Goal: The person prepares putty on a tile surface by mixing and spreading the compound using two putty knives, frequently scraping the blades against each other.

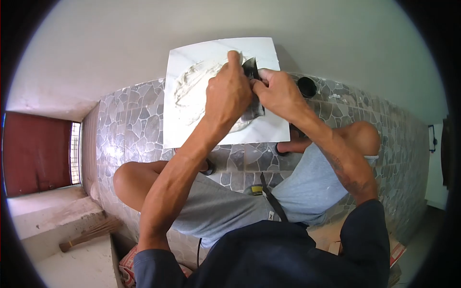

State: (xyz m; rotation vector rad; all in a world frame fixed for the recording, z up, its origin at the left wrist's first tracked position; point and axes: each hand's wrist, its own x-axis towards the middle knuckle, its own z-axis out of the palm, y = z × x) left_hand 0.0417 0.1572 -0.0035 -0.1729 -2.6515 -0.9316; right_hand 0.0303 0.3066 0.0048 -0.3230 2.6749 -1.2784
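Note:
A white panel with faint grey veins (180,137) is in front of me, leaning toward the wall or propped; its support is hidden. White paste (189,91) is smeared in ridges across its left and middle part. Over the panel, my left hand (229,93) is closed around a dark flat scraper (250,68), thumb pointing up. My right hand (279,93) pinches at the same dark scraper from the right side, its fingertips close to my left hand. Paste residue shows on the lower blade. The handle is mostly hidden by my hands.
A round black container (307,87) stands on the stone-patterned floor (144,115) right of the panel, near the plain wall (120,43). My knees flank the panel. A stick broom (91,234) lies on a ledge at lower left, below a dark red door (38,153).

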